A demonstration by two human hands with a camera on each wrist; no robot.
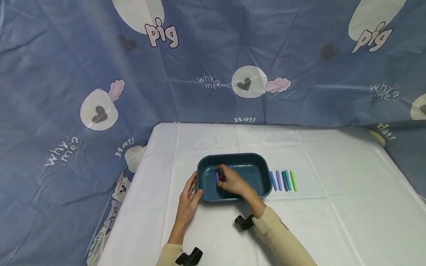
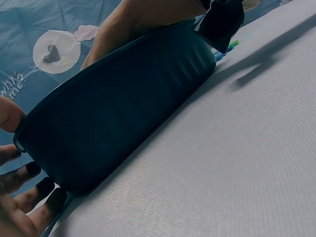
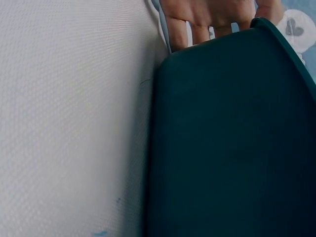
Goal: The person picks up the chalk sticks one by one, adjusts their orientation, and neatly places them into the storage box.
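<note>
A dark teal rectangular basin (image 1: 253, 156) stands on the white-covered table. My left hand (image 1: 188, 201) is at its left end, fairly straight fingers against the outside and the thumb by the near left corner. In the left wrist view, the spread fingers (image 2: 42, 190) rest along the basin wall. Inside the basin, my right hand (image 1: 233, 181) pinches a short purple stick (image 1: 217, 176) between thumb and fingers, near the left end. In both wrist views the basin wall hides the stick.
To the right of the basin, several slim sticks (image 1: 279, 180) in blue, purple, navy, teal and green lie side by side. White cloth (image 1: 332, 229) covers the table. A blue printed curtain (image 1: 206, 107) hangs behind and to the left.
</note>
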